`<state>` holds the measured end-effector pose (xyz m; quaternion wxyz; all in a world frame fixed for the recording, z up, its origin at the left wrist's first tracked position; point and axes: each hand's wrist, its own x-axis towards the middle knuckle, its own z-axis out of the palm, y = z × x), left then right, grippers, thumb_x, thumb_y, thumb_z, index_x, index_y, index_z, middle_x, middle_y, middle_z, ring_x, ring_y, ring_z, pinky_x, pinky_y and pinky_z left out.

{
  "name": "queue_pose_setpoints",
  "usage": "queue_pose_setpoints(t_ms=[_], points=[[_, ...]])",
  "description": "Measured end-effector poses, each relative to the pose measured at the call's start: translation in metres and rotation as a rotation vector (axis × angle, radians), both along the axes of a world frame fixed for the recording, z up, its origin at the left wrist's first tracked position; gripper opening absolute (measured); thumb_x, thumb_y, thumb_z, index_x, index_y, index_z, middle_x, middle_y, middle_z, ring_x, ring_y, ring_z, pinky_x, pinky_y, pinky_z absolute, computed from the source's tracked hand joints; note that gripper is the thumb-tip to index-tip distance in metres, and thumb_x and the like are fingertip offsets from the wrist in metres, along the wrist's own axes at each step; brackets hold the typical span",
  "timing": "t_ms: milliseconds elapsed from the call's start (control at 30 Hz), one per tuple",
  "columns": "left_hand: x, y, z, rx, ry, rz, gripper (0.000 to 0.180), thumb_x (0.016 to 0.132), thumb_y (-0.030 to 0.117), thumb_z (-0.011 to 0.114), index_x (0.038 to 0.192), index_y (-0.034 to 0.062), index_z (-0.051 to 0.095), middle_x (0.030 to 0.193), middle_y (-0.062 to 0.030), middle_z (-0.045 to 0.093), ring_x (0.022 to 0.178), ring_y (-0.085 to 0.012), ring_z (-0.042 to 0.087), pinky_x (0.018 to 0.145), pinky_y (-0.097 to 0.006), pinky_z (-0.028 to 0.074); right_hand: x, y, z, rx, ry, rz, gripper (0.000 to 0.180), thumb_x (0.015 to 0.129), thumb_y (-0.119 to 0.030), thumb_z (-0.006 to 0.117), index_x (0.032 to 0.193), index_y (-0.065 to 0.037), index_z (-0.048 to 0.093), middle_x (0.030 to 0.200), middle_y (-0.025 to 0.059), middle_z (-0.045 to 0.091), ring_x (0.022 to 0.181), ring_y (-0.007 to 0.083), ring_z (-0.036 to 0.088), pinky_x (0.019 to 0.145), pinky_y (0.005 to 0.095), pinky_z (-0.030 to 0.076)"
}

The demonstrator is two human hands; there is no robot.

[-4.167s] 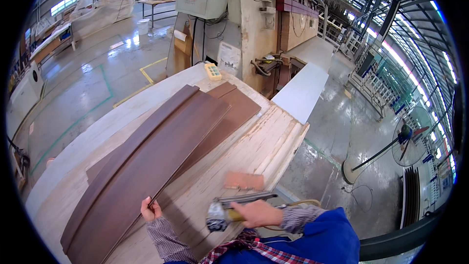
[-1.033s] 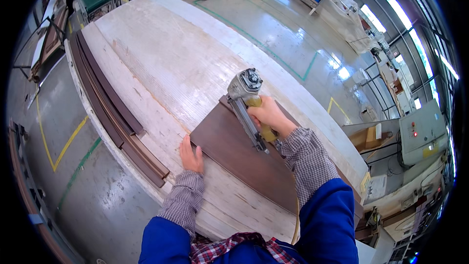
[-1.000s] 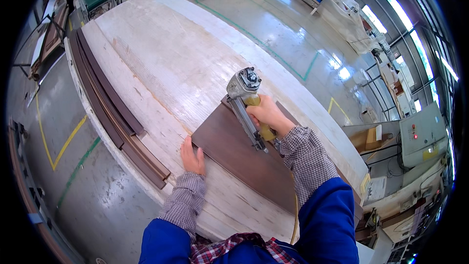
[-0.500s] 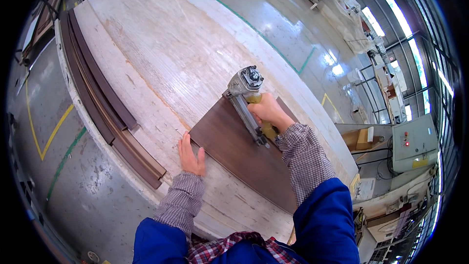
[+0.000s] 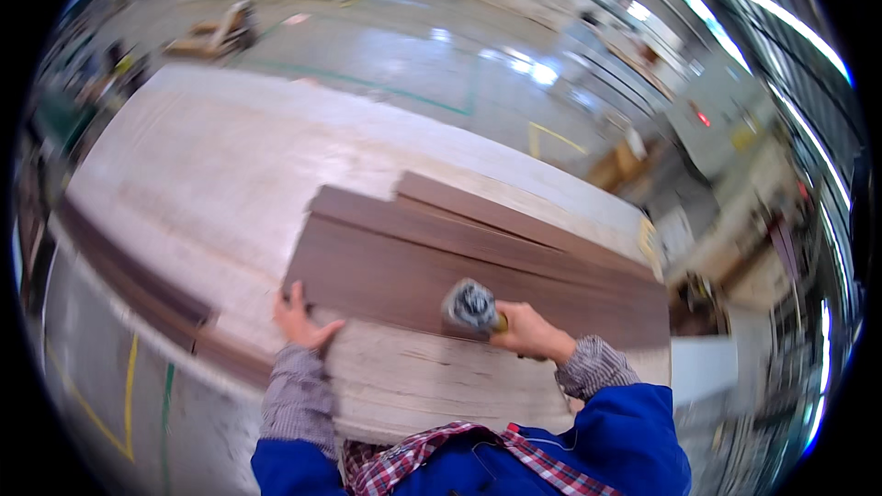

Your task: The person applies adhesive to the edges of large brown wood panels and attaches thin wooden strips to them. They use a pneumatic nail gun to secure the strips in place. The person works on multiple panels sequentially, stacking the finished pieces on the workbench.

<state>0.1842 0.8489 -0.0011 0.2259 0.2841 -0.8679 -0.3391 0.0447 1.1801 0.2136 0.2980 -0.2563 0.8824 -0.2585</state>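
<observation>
A pneumatic nail gun (image 5: pixel 471 304) with a grey metal head sits in my right hand (image 5: pixel 536 331), whose fingers wrap round its yellowish handle. The tool is over the near long edge of a dark brown wood panel (image 5: pixel 386 271); its nose is hidden beneath the head. At the panel's near left corner is my left hand (image 5: pixel 303 320), fingers spread and thumb stretched along the edge. It touches or nearly touches the corner. Behind the panel lies a long brown board (image 5: pixel 487 216), set further right. Motion blurs the picture.
All this lies on a pale, worn workbench (image 5: pixel 211 156). Dark brown strips (image 5: pixel 138 266) line its left edge. Beyond the far edge is a grey floor (image 5: pixel 395 55) with a wooden stand (image 5: pixel 216 32). A pale cabinet (image 5: pixel 721 129) with a red light is at the right.
My view has swung to the right. The nail gun has moved from across the panel to its near edge, with its head now toward me. My left thumb has spread out.
</observation>
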Motion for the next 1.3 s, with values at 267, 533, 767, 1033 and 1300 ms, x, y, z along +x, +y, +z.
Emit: queue_pose_setpoints(t_ms=[267,533,767,1033,1300], points=[[-0.039,0.011,-0.004,-0.038,-0.013,0.132,0.113,0.027,0.036,0.090,0.124,0.0085,0.041,0.120,-0.0172,0.033,0.109,-0.0323,0.039,0.095,-0.043,0.037,0.127,0.219,-0.041,-0.105,0.359,-0.566,0.038,0.064,-0.014,0.066,0.099,-0.003,0.058,0.083,0.0144,0.062,0.076,0.0293,0.059,0.069,0.0350,0.048],[-0.097,0.052,-0.014,-0.131,0.028,0.064,0.110,0.030,0.040,0.090,0.121,0.0022,0.042,0.113,-0.0162,0.040,0.106,-0.0318,0.041,0.091,-0.042,0.039,0.152,0.260,-0.051,-0.151,0.224,-0.842,0.033,0.064,-0.013,0.065,0.092,0.004,0.060,0.068,0.0126,0.062,0.061,0.0177,0.060,0.059,0.0318,0.049],[-0.114,0.072,-0.011,-0.261,-0.047,0.042,0.109,0.033,0.046,0.088,0.122,0.0023,0.043,0.113,-0.0168,0.044,0.105,-0.0332,0.043,0.091,-0.044,0.039,0.141,0.268,-0.038,-0.040,0.134,-0.778,0.038,0.064,-0.015,0.065,0.099,0.000,0.058,0.081,0.0203,0.064,0.073,0.0302,0.063,0.067,0.0356,0.050],[-0.146,0.044,0.011,-0.095,-0.389,0.028,0.099,0.065,0.070,0.057,0.134,0.0034,0.035,0.128,-0.0234,0.044,0.118,-0.0370,0.043,0.099,-0.043,0.033,0.166,0.251,-0.115,0.163,0.192,-0.286,0.071,0.073,-0.029,0.066,0.134,-0.016,0.031,0.089,0.0170,0.060,0.081,0.0348,0.060,0.067,0.0430,0.048],[-0.231,-0.028,-0.039,0.146,-0.647,0.029,0.101,0.074,0.080,0.024,0.118,-0.0073,0.051,0.117,-0.0258,0.054,0.112,-0.0381,0.048,0.095,-0.042,0.036,0.058,0.324,-0.134,-0.377,0.014,-1.313,0.051,0.081,-0.029,0.061,0.121,0.000,0.049,0.092,0.0102,0.063,0.085,0.0178,0.058,0.079,0.0339,0.047]])
